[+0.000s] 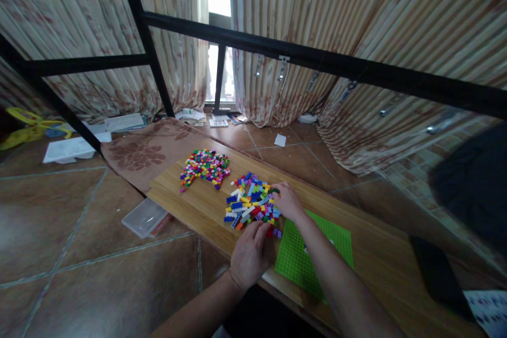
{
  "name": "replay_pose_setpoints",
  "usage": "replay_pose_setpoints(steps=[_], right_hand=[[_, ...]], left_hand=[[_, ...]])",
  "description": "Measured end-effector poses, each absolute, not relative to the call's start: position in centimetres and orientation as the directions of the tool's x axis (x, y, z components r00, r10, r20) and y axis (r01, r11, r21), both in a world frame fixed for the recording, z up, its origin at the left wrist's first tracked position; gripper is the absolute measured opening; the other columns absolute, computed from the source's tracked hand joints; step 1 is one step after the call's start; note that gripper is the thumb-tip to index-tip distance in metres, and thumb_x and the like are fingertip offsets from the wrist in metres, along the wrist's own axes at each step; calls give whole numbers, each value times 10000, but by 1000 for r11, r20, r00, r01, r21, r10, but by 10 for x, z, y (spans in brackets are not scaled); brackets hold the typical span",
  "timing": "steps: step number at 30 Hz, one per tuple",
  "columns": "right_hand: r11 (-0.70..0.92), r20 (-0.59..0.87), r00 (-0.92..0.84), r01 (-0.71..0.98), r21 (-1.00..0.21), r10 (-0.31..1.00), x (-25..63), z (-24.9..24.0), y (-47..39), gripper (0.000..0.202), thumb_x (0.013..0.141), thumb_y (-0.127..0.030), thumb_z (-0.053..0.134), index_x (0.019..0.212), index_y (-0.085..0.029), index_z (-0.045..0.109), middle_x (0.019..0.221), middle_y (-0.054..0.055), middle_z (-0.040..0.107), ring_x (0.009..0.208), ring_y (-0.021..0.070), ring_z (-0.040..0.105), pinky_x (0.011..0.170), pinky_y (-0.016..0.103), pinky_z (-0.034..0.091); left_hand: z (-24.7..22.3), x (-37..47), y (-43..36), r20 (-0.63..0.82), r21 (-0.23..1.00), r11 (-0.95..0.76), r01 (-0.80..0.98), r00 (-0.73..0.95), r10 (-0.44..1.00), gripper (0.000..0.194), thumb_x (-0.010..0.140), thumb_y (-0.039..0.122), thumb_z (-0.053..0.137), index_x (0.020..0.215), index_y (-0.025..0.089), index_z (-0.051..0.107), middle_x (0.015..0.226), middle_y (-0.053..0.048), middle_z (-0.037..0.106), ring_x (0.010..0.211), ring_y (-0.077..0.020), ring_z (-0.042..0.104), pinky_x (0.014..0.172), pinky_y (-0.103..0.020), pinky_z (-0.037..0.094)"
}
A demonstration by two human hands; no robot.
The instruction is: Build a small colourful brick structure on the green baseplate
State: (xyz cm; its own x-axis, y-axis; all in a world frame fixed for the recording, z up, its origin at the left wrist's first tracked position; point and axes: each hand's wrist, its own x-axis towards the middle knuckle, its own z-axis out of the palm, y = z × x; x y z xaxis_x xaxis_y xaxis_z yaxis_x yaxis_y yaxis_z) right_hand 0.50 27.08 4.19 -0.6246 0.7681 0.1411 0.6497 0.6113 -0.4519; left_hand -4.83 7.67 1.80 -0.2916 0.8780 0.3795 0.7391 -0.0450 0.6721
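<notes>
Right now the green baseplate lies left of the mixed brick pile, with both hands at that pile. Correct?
Not quite: the head view shows the green baseplate to the right of the mixed brick pile. Both hands, left and right, are at that pile, as you said.

The bare right forearm point(336, 280) hides a strip of the green studded plastic baseplate point(293, 253) at five o'clock. Whether the bare right hand point(288, 200) grips any of the small multicoloured plastic bricks point(253, 200) is too small to tell; the bare left hand point(249, 256) is equally unclear. A white printed sheet point(489, 309) at four o'clock and a blurred dark shape point(475, 185) at three run off the edge.
</notes>
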Motion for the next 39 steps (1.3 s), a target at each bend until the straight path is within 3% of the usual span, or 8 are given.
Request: replay_pose_setpoints(steps=[14,24,34,39], right_hand=[[559,92,-618,626,-544,781,11,48,262,271,781,-113,519,950,-206,710,844,18,722,797,171,653,757,280,475],[533,104,-562,688,-492,821,-11,52,276,248,825,-205,531,998,-158,701,995,104,707,943,217,625,867,327,429],[567,46,-621,681,-465,783,-10,51,274,160,806,-190,568,837,-191,724,924,66,677,893,177,600,829,275,414],[585,38,-640,675,-451,768,-6,59,269,207,834,-179,521,870,-191,724,949,62,674,890,162,603,814,260,416]], left_hand=[[23,-48,77,419,643,-53,764,-293,860,405,811,82,487,1199,180,548,1162,-110,590,1103,-220,569,948,-365,515],[18,-49,77,422,626,-55,778,-278,863,434,784,74,511,1209,160,538,1189,-131,573,1128,-231,554,953,-378,515],[20,-47,77,420,620,-40,784,-288,861,441,766,74,515,1196,167,538,1169,-115,584,1090,-222,573,932,-365,524],[20,-48,77,424,626,-52,778,-284,860,427,765,83,523,1184,163,546,1157,-117,588,1079,-222,576,922,-357,526]])
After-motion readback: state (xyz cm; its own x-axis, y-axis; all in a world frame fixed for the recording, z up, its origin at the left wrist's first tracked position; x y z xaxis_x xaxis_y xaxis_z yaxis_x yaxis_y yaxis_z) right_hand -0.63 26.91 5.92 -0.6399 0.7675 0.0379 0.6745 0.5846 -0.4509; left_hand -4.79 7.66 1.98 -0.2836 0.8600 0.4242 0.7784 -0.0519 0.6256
